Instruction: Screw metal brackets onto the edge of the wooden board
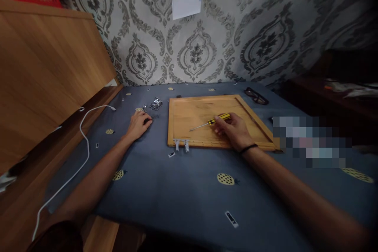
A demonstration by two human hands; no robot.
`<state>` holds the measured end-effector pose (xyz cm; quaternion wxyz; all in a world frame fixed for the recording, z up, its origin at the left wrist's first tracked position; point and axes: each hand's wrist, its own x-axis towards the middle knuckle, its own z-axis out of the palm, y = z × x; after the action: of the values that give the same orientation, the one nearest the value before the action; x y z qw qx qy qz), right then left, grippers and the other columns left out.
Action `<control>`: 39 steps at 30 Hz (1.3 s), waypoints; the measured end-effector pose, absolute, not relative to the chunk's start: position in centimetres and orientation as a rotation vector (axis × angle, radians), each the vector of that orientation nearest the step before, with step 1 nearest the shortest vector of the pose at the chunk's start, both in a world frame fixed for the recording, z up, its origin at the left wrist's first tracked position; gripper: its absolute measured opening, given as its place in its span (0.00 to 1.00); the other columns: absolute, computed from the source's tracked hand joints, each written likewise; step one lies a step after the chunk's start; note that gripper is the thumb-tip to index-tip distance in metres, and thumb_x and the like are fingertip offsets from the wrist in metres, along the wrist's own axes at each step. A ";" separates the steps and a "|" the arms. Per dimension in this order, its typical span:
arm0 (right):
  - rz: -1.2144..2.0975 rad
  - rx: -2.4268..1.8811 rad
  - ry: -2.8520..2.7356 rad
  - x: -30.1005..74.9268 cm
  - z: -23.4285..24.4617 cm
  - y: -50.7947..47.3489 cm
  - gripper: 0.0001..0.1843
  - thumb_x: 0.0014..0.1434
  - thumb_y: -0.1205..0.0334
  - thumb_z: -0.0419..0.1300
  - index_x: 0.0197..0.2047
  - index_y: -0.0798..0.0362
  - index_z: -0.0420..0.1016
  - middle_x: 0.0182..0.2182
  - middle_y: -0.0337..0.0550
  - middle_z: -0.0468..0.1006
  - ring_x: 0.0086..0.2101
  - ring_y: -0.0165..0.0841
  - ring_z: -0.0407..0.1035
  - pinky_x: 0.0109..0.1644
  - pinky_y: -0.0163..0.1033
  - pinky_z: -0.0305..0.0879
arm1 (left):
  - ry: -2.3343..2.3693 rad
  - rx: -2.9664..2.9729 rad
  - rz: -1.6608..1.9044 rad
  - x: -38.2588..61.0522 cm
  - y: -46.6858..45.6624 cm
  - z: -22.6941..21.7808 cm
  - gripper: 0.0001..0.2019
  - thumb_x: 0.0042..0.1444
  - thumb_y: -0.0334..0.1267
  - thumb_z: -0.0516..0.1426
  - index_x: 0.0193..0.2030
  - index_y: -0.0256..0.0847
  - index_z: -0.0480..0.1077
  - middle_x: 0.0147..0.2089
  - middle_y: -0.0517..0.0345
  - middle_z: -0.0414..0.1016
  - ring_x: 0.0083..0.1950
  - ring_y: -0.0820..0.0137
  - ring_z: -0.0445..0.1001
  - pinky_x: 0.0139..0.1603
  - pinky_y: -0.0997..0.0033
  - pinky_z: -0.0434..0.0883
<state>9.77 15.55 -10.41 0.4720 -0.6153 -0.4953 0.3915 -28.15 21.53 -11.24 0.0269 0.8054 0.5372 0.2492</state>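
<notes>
My right hand (pixel 234 130) grips a screwdriver (pixel 220 119) by its yellow and black handle. The metal shaft points left, over a framed wooden board (pixel 201 114) that lies flat on the cloth. Two grey metal clips (pixel 182 144) sit side by side on the board's near edge, toward its left corner. Left of the board, my left hand (pixel 138 124) rests on the cloth with its fingers drawn together. Whatever they may pinch is hidden. Small dark pieces (pixel 155 117) lie at those fingertips, and a pile of shiny metal parts (pixel 156 103) sits just beyond.
Dark-framed glasses (pixel 256 96) lie behind the board at the right. A white cable (pixel 88 141) curves along the left side of the blue patterned cloth (pixel 177 201). A wooden cabinet (pixel 50 63) stands at the left; a patterned wall (pixel 195 47) rises behind.
</notes>
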 end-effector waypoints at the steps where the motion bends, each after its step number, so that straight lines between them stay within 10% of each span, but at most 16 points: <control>1: 0.948 -1.516 -1.219 9.8 -10.3 15.5 0.22 0.68 0.53 0.62 0.60 0.53 0.71 0.56 0.50 0.75 0.50 0.40 0.74 0.52 0.52 0.75 | 1.641 2.465 0.778 -28.1 21.5 -11.3 0.17 0.68 0.44 0.59 0.59 0.39 0.71 0.60 0.47 0.73 0.56 0.60 0.76 0.56 0.51 0.76; 23: 0.754 -1.622 -1.470 10.6 -9.0 15.2 0.21 0.68 0.52 0.61 0.60 0.52 0.72 0.56 0.50 0.75 0.50 0.40 0.74 0.53 0.52 0.75 | 1.158 1.441 1.251 -27.2 18.0 -6.5 0.17 0.68 0.43 0.59 0.58 0.37 0.71 0.56 0.49 0.75 0.51 0.63 0.77 0.51 0.56 0.78; 30: 0.809 -1.168 -1.656 7.3 -8.6 13.0 0.21 0.68 0.53 0.62 0.59 0.54 0.72 0.55 0.49 0.75 0.50 0.40 0.74 0.52 0.51 0.75 | 0.949 1.375 1.285 -23.1 13.3 -4.9 0.12 0.57 0.43 0.68 0.36 0.35 0.75 0.38 0.55 0.78 0.43 0.67 0.78 0.46 0.66 0.77; 39: 0.893 -0.818 -1.763 3.8 -7.2 8.7 0.20 0.68 0.53 0.61 0.58 0.54 0.73 0.53 0.48 0.76 0.47 0.38 0.75 0.49 0.49 0.76 | 0.804 1.479 1.208 -15.1 8.4 -4.4 0.11 0.51 0.45 0.69 0.32 0.39 0.79 0.34 0.57 0.79 0.39 0.67 0.77 0.46 0.67 0.74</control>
<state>3.77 8.67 -7.17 0.4805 -0.3352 -0.7230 0.3661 -15.07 8.36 -4.41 0.5098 0.6141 0.3337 0.5016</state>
